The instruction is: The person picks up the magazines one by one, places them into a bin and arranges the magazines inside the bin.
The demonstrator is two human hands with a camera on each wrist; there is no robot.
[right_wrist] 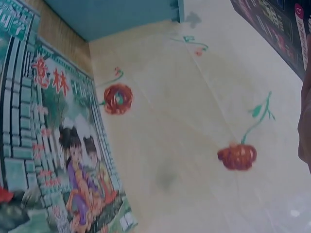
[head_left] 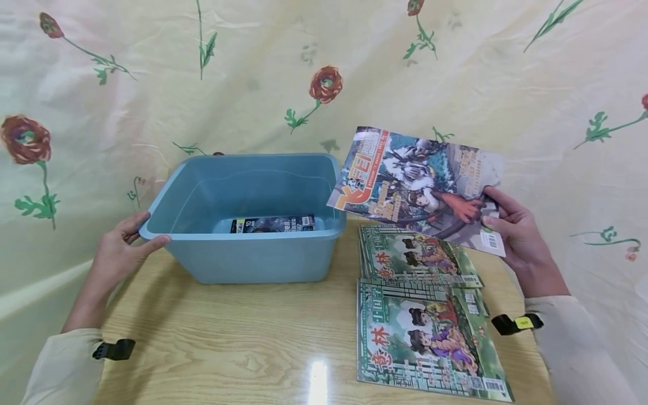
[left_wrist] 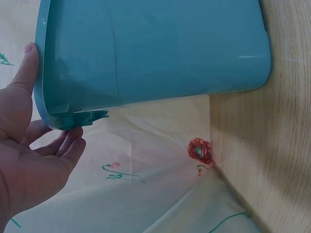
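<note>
My right hand (head_left: 493, 216) pinches a colourful magazine (head_left: 420, 185) by its lower right corner and holds it tilted in the air, its left edge over the right rim of a blue plastic bin (head_left: 243, 253). In the right wrist view the magazine's dark back cover (right_wrist: 277, 24) shows at top right, and only a sliver of the right hand (right_wrist: 306, 121) is visible. My left hand (head_left: 152, 229) holds the bin's left rim, thumb in front and fingers behind. The left wrist view shows the left hand (left_wrist: 48, 97) with its thumb along the bin (left_wrist: 155, 48) and its fingers under the lip. Another magazine (head_left: 273, 224) lies flat on the bin's floor.
Green-covered magazines lie on the wooden table (head_left: 228, 337) right of the bin, one pile (head_left: 420, 256) behind and one (head_left: 430, 343) near the front edge. A pale cloth with red flowers (head_left: 324, 84) hangs behind and around the table. The table's left edge (left_wrist: 272, 145) runs close to the bin.
</note>
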